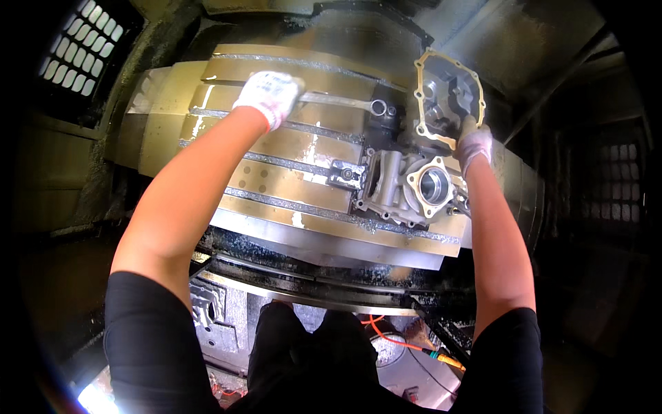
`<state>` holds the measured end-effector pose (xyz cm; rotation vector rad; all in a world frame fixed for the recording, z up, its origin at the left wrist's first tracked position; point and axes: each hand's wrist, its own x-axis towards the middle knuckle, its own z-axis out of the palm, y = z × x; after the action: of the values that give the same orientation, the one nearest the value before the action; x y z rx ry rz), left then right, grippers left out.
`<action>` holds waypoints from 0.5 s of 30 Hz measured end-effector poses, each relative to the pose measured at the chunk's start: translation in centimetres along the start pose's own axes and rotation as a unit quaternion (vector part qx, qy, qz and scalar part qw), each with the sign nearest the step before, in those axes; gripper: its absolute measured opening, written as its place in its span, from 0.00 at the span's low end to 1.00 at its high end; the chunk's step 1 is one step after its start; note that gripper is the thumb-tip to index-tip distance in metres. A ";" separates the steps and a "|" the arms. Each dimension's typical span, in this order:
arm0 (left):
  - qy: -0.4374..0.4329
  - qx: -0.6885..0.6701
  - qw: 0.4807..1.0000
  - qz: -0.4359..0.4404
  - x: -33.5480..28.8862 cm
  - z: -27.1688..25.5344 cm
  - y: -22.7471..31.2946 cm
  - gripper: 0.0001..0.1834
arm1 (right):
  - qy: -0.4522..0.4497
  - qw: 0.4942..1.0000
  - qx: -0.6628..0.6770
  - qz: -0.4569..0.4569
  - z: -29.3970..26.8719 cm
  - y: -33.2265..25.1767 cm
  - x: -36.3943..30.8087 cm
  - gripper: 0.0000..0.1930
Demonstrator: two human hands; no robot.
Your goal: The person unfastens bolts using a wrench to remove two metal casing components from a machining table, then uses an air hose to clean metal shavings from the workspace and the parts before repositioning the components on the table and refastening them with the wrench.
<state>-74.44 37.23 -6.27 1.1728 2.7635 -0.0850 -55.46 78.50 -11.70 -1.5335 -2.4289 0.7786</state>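
Note:
My left hand (271,95), in a white glove, is closed around the handle of a silver combination wrench (338,101). The wrench points right, its ring end beside a dark clamp block (383,119). In its white glove, my right hand (474,143) grips the lower right rim of a cast metal housing (447,90), which has a pale machined edge with bolt holes. Some of its fingers are hidden behind the rim. Nearer to me, a second metal casting (396,185) with a round flanged bore sits on the slotted machine table (289,181), beside a small clamp (347,174).
Metal chips line the table's slots. Dark enclosure walls with grid-like windows (83,47) stand on both sides. Below the table's front edge, another casting (207,303) lies at lower left, and an orange hose (396,339) runs at lower right.

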 end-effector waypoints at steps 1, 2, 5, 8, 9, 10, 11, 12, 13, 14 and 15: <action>-0.022 0.017 1.000 0.013 0.4 0.0 0.3 0.09 | 0.024 1.000 -0.009 0.008 0.2 -2.2 -2.8 0.33; -0.038 0.021 0.999 0.027 1.7 0.1 0.6 0.10 | 0.023 0.999 -0.027 -0.006 -0.3 -2.9 -3.8 0.33; -0.019 0.055 0.996 0.070 7.0 2.9 1.2 0.11 | 0.067 0.995 -0.074 -0.015 -0.7 -3.4 -4.3 0.30; -0.073 0.076 0.987 0.125 9.6 2.5 1.5 0.11 | 0.058 0.998 -0.005 -0.013 -1.4 -4.2 -5.8 0.28; -0.070 0.078 0.985 0.140 10.7 2.6 1.2 0.11 | 0.063 0.998 -0.011 -0.014 -1.5 -4.1 -5.8 0.28; -0.067 0.081 0.982 0.154 11.9 2.8 0.8 0.11 | 0.067 0.998 -0.017 -0.016 -1.5 -4.0 -5.8 0.28; -0.053 0.087 0.981 0.166 13.2 3.5 -0.1 0.11 | 0.070 0.997 -0.021 -0.021 -1.5 -4.3 -5.8 0.28; -0.042 0.100 0.976 0.189 14.7 3.3 -0.3 0.11 | 0.072 0.997 -0.024 -0.017 -1.4 -4.5 -5.8 0.28; -0.031 0.113 0.970 0.211 16.0 3.2 -0.5 0.11 | 0.074 0.997 -0.027 -0.013 -1.2 -4.6 -5.9 0.28; -0.019 0.125 0.964 0.233 17.3 3.3 -0.6 0.11 | 0.076 0.997 -0.031 -0.010 -1.3 -4.6 -5.8 0.28; -0.061 0.127 0.965 0.221 18.8 3.3 -0.4 0.11 | 0.079 0.996 -0.030 -0.007 -1.0 -4.3 -5.5 0.28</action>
<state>-87.27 49.99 -12.36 1.7538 2.3681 -0.4561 -55.91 72.55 -7.89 -1.5342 -2.3636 0.5639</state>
